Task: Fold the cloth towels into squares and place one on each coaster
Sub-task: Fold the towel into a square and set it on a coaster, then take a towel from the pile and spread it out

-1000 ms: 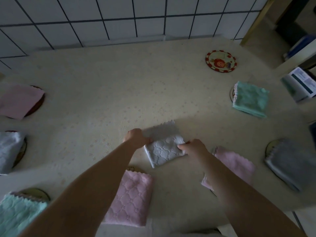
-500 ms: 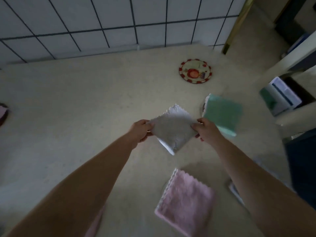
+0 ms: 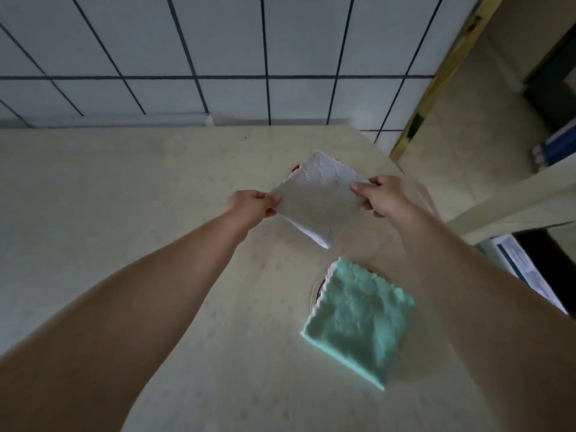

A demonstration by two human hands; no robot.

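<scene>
A folded white towel point(image 3: 321, 198) hangs in the air over the far right part of the table. My left hand point(image 3: 252, 205) pinches its left corner and my right hand point(image 3: 381, 194) pinches its right corner. The towel hides nearly all of the red-rimmed coaster point(image 3: 295, 167) beneath it; only a sliver of red rim shows at the towel's upper left edge. Nearer to me, a folded mint-green towel point(image 3: 358, 319) lies on another coaster point(image 3: 315, 291), whose rim peeks out at the towel's left side.
The cream table point(image 3: 124, 229) ends at a tiled wall point(image 3: 218, 57) behind. The table's right edge runs just past my right hand, with a pale bar point(image 3: 511, 198) and a printed box point(image 3: 523, 269) beyond it.
Both hands lifted the white towel off the table near me and carried it forward and right. It now covers the red-rimmed coaster; the view swung the same way.
</scene>
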